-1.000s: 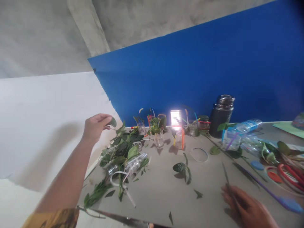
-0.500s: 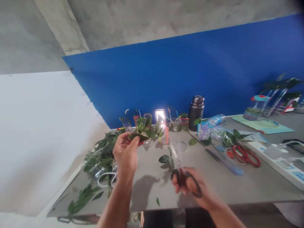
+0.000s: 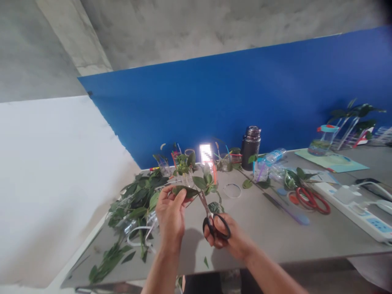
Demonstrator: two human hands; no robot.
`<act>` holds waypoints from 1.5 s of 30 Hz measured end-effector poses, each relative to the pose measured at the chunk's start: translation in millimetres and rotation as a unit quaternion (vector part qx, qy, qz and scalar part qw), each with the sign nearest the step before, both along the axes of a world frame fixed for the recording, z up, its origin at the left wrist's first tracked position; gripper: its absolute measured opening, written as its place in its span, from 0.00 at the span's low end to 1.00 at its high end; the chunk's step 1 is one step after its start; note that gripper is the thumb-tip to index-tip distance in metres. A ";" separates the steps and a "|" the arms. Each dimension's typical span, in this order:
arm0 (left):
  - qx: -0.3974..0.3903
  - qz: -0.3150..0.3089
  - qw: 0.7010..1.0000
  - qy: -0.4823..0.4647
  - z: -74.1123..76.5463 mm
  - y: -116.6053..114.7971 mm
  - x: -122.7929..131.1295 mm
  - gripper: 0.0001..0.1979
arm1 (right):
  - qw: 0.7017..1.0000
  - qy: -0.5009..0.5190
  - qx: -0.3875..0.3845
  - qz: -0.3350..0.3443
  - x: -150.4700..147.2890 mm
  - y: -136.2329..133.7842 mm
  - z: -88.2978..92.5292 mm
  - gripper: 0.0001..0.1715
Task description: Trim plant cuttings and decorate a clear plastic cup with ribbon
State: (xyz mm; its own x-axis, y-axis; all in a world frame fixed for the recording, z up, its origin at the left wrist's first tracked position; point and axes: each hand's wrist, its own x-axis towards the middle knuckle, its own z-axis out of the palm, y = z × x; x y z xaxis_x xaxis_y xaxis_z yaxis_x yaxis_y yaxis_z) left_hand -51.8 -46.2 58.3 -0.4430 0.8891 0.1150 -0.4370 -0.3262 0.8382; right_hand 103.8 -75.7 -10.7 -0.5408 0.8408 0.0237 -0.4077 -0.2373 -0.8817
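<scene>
My left hand pinches a dark green leaf between thumb and fingers, above the table. Black-handled scissors are in my right hand, fingers through the loops. Their blades point up and away, with the tips at the leaf's right end; whether they cut into it I cannot tell. Just behind the blades stands a sprig with lighter green leaves. A small leafy cutting lies partly behind the scissors. Near the front edge rests a small leaf scrap.
A heap of leafy stems covers the table's left side. A dark thermos stands at the back. To the right lie a purple-handled knife, red-handled scissors and a white power strip. A clear ring lies mid-table.
The scissors in my right hand have moved up and left to the leaf's end. My left hand, still pinching the leaf, has come slightly down and right.
</scene>
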 end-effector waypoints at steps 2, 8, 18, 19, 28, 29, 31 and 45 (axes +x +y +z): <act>-0.008 -0.012 1.000 -0.006 -3.6 -1.3 -3.3 0.27 | 0.999 0.021 -0.028 0.006 -4.7 2.7 -0.9 0.43; -0.045 -0.005 0.999 -0.007 -12.4 -4.5 -22.7 0.29 | 0.987 0.095 -0.123 0.044 -28.5 7.0 -14.8 0.41; -0.090 0.001 0.988 0.123 -9.6 -9.3 -45.4 0.31 | 0.995 -0.060 0.064 -0.051 -24.4 2.2 -7.0 0.41; -0.093 -0.036 0.986 0.135 -6.5 -10.2 -42.0 0.30 | 0.990 -0.056 0.072 -0.104 -22.3 5.0 -0.5 0.36; -0.075 -0.221 0.959 0.160 7.5 -9.8 3.8 0.40 | 0.957 -0.059 0.085 -0.271 -7.3 21.9 22.0 0.18; -0.070 -0.211 0.964 0.144 4.0 -9.1 8.2 0.40 | 0.950 -0.059 0.081 -0.294 -4.9 23.4 21.7 0.18; -0.071 -0.204 0.968 0.129 -4.7 -8.2 16.6 0.31 | 0.938 -0.060 0.074 -0.334 -0.7 26.7 21.9 0.19; -0.095 -0.266 0.957 0.071 -8.2 18.2 35.8 0.19 | 0.963 -0.171 0.168 -0.126 50.2 16.4 9.2 0.46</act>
